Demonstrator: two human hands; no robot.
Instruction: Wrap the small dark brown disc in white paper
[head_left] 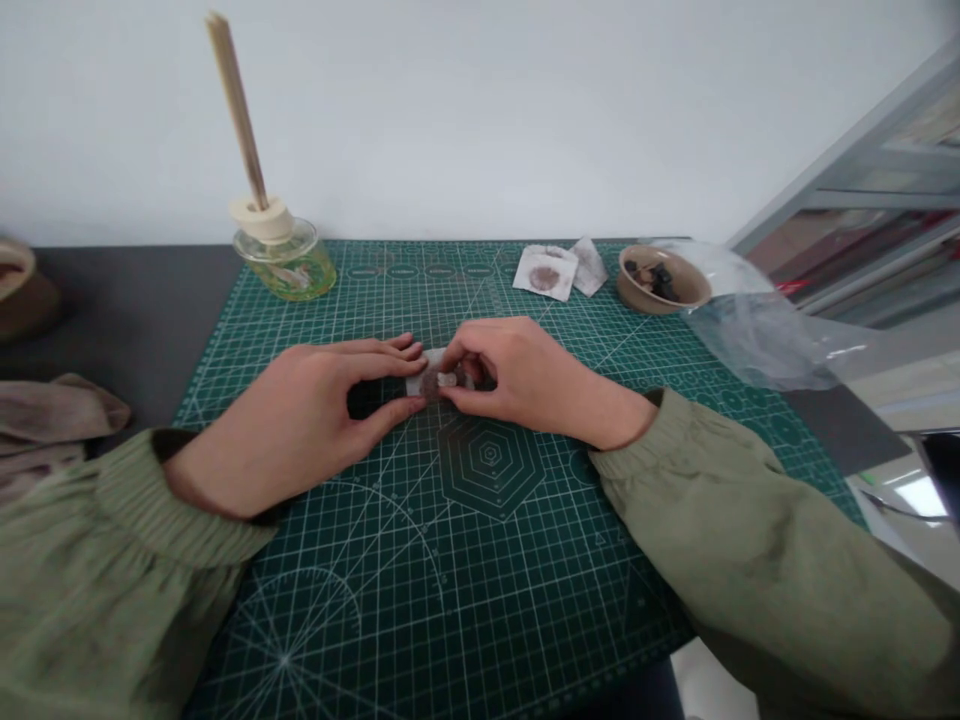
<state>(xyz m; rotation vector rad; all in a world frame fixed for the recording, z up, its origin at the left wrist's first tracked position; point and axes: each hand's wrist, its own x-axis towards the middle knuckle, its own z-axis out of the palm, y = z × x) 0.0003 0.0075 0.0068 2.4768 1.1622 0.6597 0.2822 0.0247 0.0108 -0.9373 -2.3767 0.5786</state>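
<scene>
As the left hand [292,425] and right hand [517,380] pinch a small paper [417,385] between their fingertips on a cutting mat [360,600], a second paper [545,280] lies untouched near a bowl [637,295].

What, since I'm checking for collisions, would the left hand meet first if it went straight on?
The white paper piece it already touches, then the right hand just beyond; depth is unclear.

On the cutting mat [450,600]: reed diffuser [283,258] back left; paper sachets [545,274], then a bowl [661,280], back right.
</scene>
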